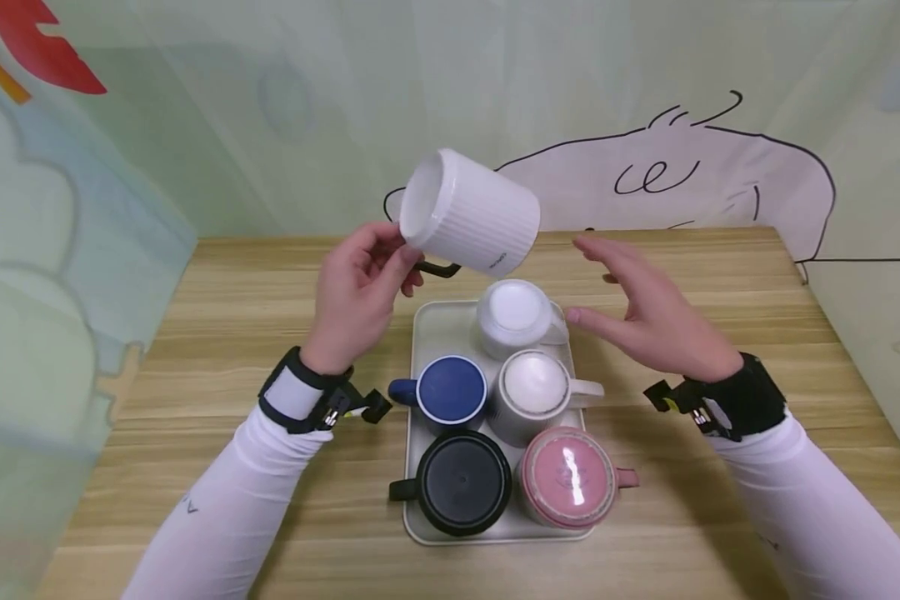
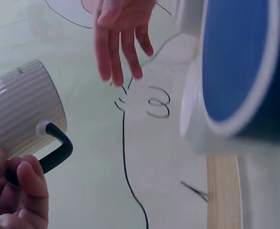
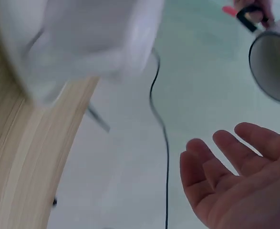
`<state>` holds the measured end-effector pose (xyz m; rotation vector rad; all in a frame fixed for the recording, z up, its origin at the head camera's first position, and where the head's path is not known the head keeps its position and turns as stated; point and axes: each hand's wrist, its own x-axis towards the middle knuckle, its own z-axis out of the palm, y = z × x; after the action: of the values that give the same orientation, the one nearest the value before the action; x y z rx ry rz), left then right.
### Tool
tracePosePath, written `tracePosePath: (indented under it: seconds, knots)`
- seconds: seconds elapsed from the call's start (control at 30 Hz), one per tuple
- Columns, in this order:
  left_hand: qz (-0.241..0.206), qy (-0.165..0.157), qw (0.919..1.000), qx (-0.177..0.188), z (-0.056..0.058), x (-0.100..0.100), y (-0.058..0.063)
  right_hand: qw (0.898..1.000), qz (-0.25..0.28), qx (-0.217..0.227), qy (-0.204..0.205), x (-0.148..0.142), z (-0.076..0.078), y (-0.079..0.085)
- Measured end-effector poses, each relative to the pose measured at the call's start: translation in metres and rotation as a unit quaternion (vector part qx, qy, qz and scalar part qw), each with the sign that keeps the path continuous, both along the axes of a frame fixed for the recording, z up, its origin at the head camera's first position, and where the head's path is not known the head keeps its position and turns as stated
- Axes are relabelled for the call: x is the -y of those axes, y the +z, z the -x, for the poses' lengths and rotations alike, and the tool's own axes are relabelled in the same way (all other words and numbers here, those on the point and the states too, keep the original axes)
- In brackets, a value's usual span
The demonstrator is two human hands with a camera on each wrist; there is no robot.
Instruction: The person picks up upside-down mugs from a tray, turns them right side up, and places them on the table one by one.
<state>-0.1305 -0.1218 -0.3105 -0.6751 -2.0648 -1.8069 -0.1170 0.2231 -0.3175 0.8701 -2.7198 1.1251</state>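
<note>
My left hand (image 1: 358,300) pinches a white ribbed mug (image 1: 487,212) by its black handle (image 2: 58,150). It is held tilted in the air above the far end of a tray (image 1: 438,315), mouth toward the left in the head view. Extended and apart from the mug, the fingers of my right hand (image 1: 652,312) hold nothing. On the tray, mugs stand upside down: a white mug (image 1: 516,312) at the far end, a blue mug (image 1: 452,390) and another white mug (image 1: 536,385) in the middle, a black mug (image 1: 463,483) and a pink mug (image 1: 570,479) nearest me.
The tray sits on a wood-grain table (image 1: 255,308). Several mug handles stick out past its sides. Behind the table hangs a pale cloth backdrop (image 1: 330,108) with line drawings, which continues along both sides.
</note>
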Motion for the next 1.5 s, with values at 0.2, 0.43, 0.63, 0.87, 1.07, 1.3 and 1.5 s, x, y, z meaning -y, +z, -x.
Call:
tracePosePath:
  seconds: [0.2, 0.43, 0.63, 0.87, 1.07, 1.3, 1.5]
  knots:
    - [-0.077, -0.032, 0.9964, 0.017, 0.000, -0.018, 0.001, 0.990, 0.095, 0.093, 0.047, 0.035, 0.003, 0.012]
    - [-0.128, -0.066, 0.9882, 0.052, -0.002, -0.034, 0.000, 0.953, 0.223, 0.192, 0.066, 0.067, 0.005, 0.020]
    - [-0.133, -0.088, 0.9840, 0.079, -0.006, -0.044, -0.004, 0.929, 0.303, 0.203, 0.060, 0.076, 0.006, 0.020]
    - [-0.151, -0.106, 0.9776, 0.102, -0.009, -0.051, -0.009, 0.915, 0.355, 0.189, 0.046, 0.078, 0.004, 0.014]
    - [-0.148, -0.115, 0.9765, 0.106, -0.010, -0.055, -0.009, 0.907, 0.383, 0.174, 0.031, 0.079, 0.003, 0.010]
    - [-0.149, -0.119, 0.9761, 0.105, -0.011, -0.056, -0.008, 0.912, 0.380, 0.157, 0.017, 0.079, 0.002, 0.009]
    - [-0.141, -0.127, 0.9768, 0.098, -0.010, -0.056, -0.009, 0.911, 0.389, 0.135, 0.014, 0.080, 0.001, 0.007]
